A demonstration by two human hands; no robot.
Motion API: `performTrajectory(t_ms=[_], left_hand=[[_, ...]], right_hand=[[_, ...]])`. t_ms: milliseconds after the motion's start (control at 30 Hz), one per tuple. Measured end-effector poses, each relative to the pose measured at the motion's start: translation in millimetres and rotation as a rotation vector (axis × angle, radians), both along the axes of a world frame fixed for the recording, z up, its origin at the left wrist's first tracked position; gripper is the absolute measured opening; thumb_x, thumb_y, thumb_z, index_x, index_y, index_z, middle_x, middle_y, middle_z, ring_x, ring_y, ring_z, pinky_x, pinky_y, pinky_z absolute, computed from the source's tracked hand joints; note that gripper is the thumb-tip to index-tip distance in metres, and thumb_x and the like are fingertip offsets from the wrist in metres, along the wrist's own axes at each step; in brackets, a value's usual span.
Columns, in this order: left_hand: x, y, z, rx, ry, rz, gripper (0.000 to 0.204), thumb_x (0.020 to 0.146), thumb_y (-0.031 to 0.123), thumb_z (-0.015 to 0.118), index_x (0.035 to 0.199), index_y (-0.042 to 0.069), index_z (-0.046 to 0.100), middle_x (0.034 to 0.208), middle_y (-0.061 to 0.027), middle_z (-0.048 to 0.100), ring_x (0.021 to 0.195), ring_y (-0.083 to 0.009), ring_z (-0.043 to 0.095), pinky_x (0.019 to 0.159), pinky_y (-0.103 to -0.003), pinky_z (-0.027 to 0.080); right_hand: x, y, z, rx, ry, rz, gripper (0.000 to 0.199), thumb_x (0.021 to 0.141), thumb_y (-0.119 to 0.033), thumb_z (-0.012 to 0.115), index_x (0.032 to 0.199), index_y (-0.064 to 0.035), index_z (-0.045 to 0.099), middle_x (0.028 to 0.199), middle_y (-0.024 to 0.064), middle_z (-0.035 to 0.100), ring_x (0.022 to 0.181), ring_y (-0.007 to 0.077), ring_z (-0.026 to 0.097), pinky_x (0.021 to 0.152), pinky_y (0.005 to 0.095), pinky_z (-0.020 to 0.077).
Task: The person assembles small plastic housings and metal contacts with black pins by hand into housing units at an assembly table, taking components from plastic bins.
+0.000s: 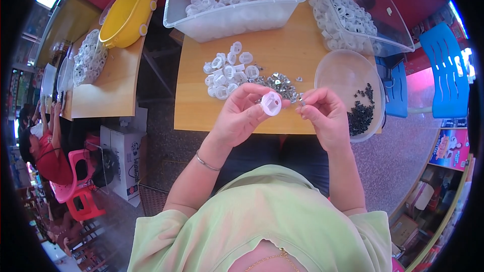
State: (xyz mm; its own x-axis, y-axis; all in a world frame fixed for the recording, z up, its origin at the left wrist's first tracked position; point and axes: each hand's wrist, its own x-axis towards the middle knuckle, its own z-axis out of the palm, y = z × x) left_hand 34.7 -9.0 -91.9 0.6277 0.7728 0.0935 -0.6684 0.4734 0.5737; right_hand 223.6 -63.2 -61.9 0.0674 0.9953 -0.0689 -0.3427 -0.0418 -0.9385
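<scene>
Between the thumb and fingers of my left hand [243,113] is a round white plastic housing [271,104], its recessed face turned up. My right hand [325,116] pinches a small silvery metal clip [302,100] just right of the housing, and the two parts are apart. Both hands are above the table's near edge. Just beyond them lies a loose heap of small metal clips [282,86]. To its left, a pile of similar white plastic housings [226,74] rests on the wooden table [194,116].
A translucent bin [237,20] of white parts stands at the back, with a clear bin [388,40] of white rings at back right. A round tray [333,68] with small black pieces sits right. On a side table is a yellow tub [123,17]; a person [53,156] sits there.
</scene>
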Motion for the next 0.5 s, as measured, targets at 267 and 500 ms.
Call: performTrajectory(t_ms=[267, 500], left_hand=[[5, -3, 7, 0.215, 0.09, 0.108, 0.023, 0.079, -0.007, 0.059, 0.099, 0.004, 0.053, 0.103, -0.0094, 0.054, 0.098, -0.0174, 0.055, 0.088, -0.033, 0.046], [4, -2, 8, 0.283, 0.076, 0.125, 0.024, 0.077, -0.009, 0.059, 0.098, 0.002, 0.054, 0.104, -0.0109, 0.053, 0.099, -0.016, 0.053, 0.085, -0.029, 0.045]], right_hand=[[-18, 0, 20, 0.255, -0.284, -0.028, 0.012, 0.074, 0.005, 0.066, 0.083, 0.0005, 0.058, 0.084, 0.0045, 0.055, 0.071, 0.0095, 0.056, 0.065, 0.0202, 0.0474], [-22, 1, 22, 0.333, -0.549, -0.076, 0.012, 0.071, 0.002, 0.069, 0.078, -0.0029, 0.061, 0.08, 0.0042, 0.057, 0.066, 0.009, 0.055, 0.052, 0.0206, 0.0425]])
